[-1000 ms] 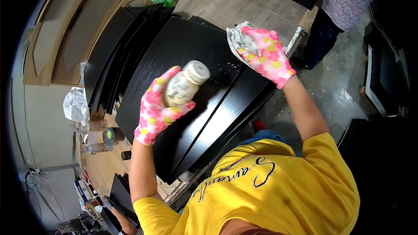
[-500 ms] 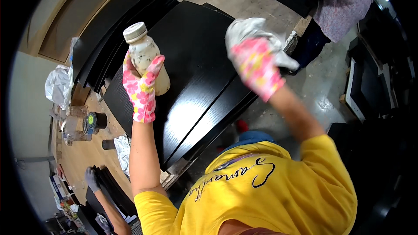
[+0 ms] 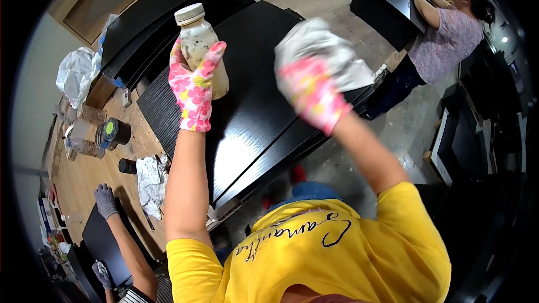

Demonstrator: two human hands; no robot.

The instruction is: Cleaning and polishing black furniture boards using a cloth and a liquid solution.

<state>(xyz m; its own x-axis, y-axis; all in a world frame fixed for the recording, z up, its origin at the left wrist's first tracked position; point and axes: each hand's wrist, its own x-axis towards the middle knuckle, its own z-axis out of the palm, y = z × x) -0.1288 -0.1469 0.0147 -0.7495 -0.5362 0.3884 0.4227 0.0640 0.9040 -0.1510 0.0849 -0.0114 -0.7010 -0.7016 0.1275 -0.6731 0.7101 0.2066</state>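
Observation:
My left hand, in a pink flowered glove, grips a clear plastic bottle with a pale cap, held upright above the black panels. My right hand, in the same kind of glove and blurred by motion, clutches a crumpled white cloth over the right part of a glossy black wooden panel. The panel lies flat on a stack of similar black boards.
More black boards are stacked at the upper left. A wooden bench holds jars, a round tin and crumpled paper. A person's gloved hand works at the lower left. Another person stands at a black cabinet, upper right.
My left hand has lifted the bottle from tilted over the panel to upright and higher. My right hand with the cloth has moved left and nearer across the panel.

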